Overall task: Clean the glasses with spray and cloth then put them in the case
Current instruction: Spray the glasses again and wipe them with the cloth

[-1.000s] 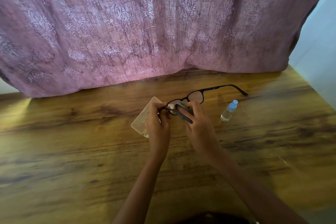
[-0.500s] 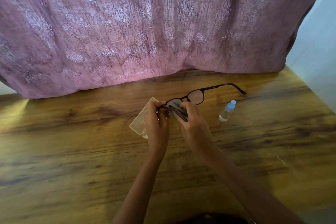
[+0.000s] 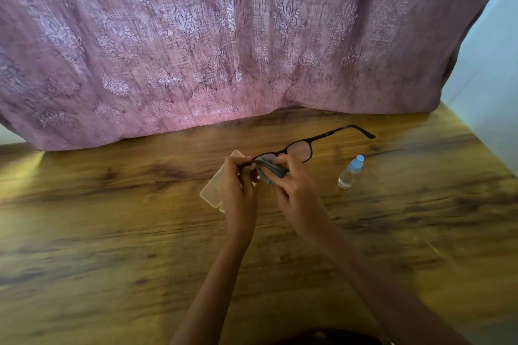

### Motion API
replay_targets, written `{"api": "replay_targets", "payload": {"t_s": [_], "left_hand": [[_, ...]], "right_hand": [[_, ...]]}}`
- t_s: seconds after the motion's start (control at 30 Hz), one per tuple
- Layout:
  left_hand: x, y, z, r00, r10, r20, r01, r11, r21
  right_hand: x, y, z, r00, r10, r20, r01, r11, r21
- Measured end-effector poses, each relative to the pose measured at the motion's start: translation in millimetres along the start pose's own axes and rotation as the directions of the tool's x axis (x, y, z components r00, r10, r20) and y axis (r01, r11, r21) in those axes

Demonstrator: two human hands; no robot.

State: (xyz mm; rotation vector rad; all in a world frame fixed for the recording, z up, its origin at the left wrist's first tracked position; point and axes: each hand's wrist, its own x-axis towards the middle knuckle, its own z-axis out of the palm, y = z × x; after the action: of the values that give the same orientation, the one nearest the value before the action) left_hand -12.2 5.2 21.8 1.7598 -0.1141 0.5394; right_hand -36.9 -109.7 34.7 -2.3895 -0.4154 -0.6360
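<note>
- The glasses (image 3: 301,150) are held up over the table (image 3: 112,232), roughly mid-frame, between both hands. Dark frame, with one temple arm stuck out to the right and away toward the curtain.
- The end of the frame nearer the left hand (image 3: 238,190) is pinched by that hand, fingers curled round it. The exact contact spot is hidden behind the knuckles, tbh.
- A grey cloth (image 3: 269,169) is gripped in the right hand (image 3: 297,193) and pressed against the lens on that same side, with the cloth bunched between thumb and fingers. The other lens is left uncovered and can be seen clearly.
- The case (image 3: 214,189), a pale flat box, is lying on the table just behind and under the left hand and is partly covered by it. Whether it's open or closed can't be told.
- A small clear spray bottle (image 3: 349,172) with a light blue cap is stood on the table to the right of the hands, apart from them.
- A pink patterned curtain (image 3: 224,50) is hung along the far edge of the table, and a pale wall (image 3: 493,64) is seen at the right.
</note>
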Motion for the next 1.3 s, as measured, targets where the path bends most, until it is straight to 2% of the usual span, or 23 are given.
{"api": "replay_targets", "payload": {"t_s": [0.27, 0.43, 0.7, 0.9, 1.1, 1.3], "left_hand": [[2, -2, -2, 1.0, -0.007, -0.025, 0.008, 0.999, 0.036], [4, 0, -2, 1.0, 0.0, -0.029, 0.002, 0.999, 0.05], [1, 0, -3, 1.0, 0.01, -0.008, -0.01, 0.997, 0.079], [2, 1, -2, 1.0, -0.013, 0.0, 0.013, 1.0, 0.026], [3, 0, 1, 1.0, -0.006, -0.012, 0.007, 0.999, 0.049], [5, -2, 2, 1.0, -0.004, -0.002, 0.004, 1.0, 0.031]], "right_hand": [[-7, 7, -8, 0.993, -0.095, 0.063, 0.096, 0.995, -0.024], [-8, 7, -9, 0.999, -0.023, 0.043, 0.028, 0.993, -0.116], [-11, -5, -2, 0.997, -0.046, 0.062, 0.049, 0.998, -0.048], [-6, 0, -4, 0.999, 0.036, 0.024, -0.034, 0.997, -0.067], [-5, -2, -2, 0.996, -0.039, 0.074, 0.043, 0.997, -0.056], [0, 2, -5, 1.0, 0.03, -0.005, -0.031, 0.995, -0.093]]}}
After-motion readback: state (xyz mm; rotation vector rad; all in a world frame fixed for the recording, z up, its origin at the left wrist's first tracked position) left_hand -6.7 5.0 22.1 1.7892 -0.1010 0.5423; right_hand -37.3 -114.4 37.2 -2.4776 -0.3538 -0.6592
